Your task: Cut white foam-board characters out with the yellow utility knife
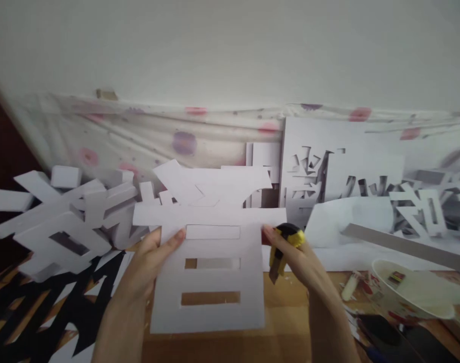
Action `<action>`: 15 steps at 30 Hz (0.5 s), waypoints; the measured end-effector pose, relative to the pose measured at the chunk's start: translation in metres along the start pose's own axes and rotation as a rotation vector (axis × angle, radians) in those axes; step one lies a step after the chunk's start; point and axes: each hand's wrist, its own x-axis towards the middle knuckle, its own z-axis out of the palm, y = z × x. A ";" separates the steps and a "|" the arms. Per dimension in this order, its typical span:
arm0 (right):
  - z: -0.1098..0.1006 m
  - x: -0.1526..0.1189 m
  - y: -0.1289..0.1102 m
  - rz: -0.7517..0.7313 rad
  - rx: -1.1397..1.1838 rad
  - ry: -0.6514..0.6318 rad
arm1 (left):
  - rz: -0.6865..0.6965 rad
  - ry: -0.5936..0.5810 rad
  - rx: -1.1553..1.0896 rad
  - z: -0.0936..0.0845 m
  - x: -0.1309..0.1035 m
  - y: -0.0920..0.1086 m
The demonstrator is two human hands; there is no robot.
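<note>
I hold up a white foam-board character (211, 280), cut to shape, in front of me above the wooden table. My left hand (149, 264) grips its left edge, thumb on the front face and fingers behind. At the right edge, my right hand (296, 259) pinches the board and also keeps a yellow and black utility knife (277, 258), its tip slanting down. Two narrow slots in the board are open and show what lies behind. Above them, a rectangle is outlined by cut lines and filled with white. The fingers behind the board are hidden.
White foam letters (63, 227) pile up at the left, with black and white scraps (63, 302) below. Cut-out boards (347, 166) lean against the flowered cloth (139, 136) at the back. A white bowl (415, 302) and a glue-stick-like tube (351, 286) lie at the right.
</note>
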 end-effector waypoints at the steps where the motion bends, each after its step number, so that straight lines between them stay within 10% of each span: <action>1: -0.009 -0.005 0.000 -0.007 -0.069 0.004 | 0.034 0.017 0.075 -0.004 0.000 0.004; 7: -0.043 -0.046 0.000 0.119 -0.171 0.144 | 0.258 0.000 0.725 -0.023 0.016 0.000; 15: -0.023 -0.108 0.020 0.236 0.637 0.025 | 0.257 -0.568 1.248 0.010 0.038 0.000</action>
